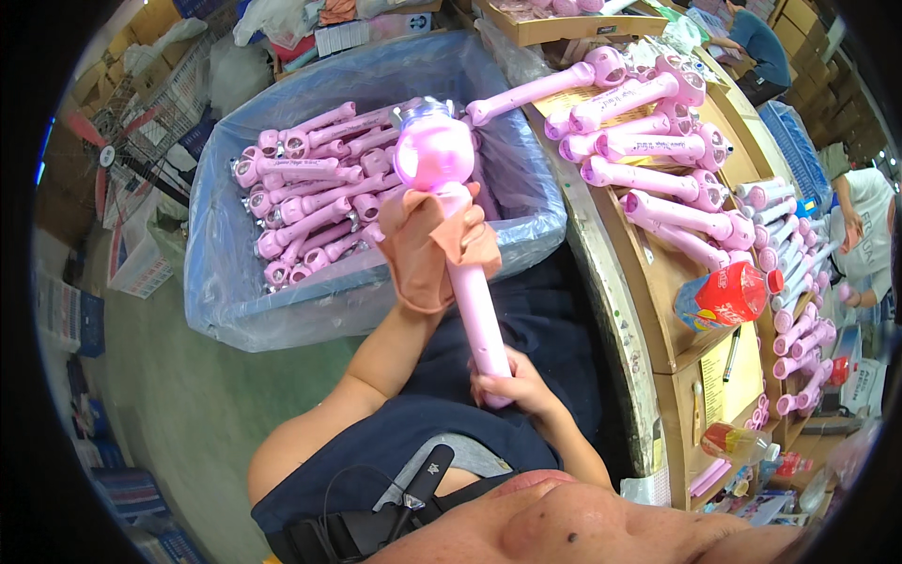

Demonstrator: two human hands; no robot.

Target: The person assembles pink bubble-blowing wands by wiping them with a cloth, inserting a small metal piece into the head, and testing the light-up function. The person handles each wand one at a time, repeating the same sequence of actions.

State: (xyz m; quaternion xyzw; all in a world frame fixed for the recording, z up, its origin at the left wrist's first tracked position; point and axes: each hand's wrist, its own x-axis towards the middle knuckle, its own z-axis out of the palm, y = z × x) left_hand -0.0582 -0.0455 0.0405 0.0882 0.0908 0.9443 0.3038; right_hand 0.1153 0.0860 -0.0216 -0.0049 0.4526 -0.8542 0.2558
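Hands, one pair, viewed by me from afar: left hand (473,226) closed round the neck of one pink wand (477,315) amid a loose orange cloth (413,268), right hand (522,383) wrapped about its lower end, fingers curled in on both. Item held at a slant, its bright head (434,155) and silver crown (423,109) showing against the blue-lined tub (214,282), where further wands (296,169) lie heaped. Hazards, as I judge them: bunched cloth slipping on a smooth shaft, so the wand twists or drops; the crown snagging cloth or scuffing a neighbour if lowered carelessly.
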